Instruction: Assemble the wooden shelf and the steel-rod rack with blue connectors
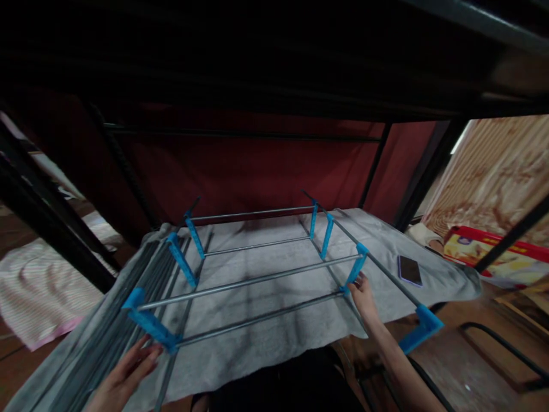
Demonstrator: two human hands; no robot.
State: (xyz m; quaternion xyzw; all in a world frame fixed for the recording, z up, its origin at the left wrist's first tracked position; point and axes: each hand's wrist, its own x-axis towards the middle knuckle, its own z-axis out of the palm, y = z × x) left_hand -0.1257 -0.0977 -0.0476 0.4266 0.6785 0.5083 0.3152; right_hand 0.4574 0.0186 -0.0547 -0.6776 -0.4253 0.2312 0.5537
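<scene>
A rack frame of thin metal rods joined by blue plastic connectors lies on a grey cloth. My left hand reaches toward the near-left blue connector, its fingers stretched out and touching it. My right hand rests at the right blue connector, fingers curled on the rod end there. Another blue connector hangs off the cloth's right edge.
A bundle of loose grey rods lies along the cloth's left side. A dark phone sits on the cloth at right. Black bed-frame posts stand at left and right. A red-and-yellow package lies far right.
</scene>
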